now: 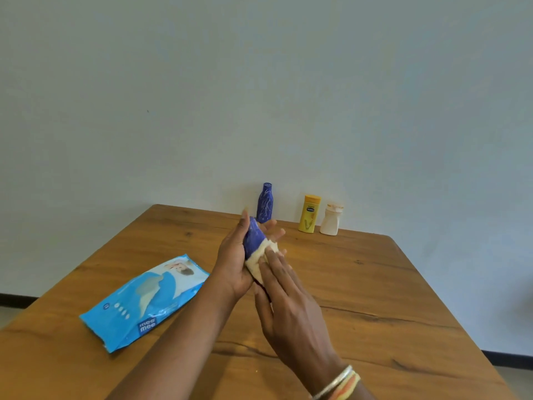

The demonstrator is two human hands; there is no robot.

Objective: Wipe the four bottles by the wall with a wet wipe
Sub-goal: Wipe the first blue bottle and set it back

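Three plastic bottles, dark blue (264, 204), yellow (309, 214) and white (331, 218), are standing by the wall; the left hand (234, 261) is gripping a fourth blue bottle (253, 236) above the wooden table (375, 284) while the right hand (288, 307) is pressing a cream wet wipe (258, 262) against it.

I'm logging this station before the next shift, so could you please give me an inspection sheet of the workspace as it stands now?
Surface: wooden table, pushed against a pale wall; no spills seen.
Job's things: blue bottle in hand, lifted off the table, with a wet wipe on its lower part. Three bottles stand upright by the wall: second blue bottle, yellow bottle, white bottle.
Clutter: blue wipes pack lying flat at the left.
Grips: left hand holds the bottle; right hand presses the wipe against it; bangles on the right wrist.
Cables: nothing seen.
Surroundings: dark skirting at the wall's foot.
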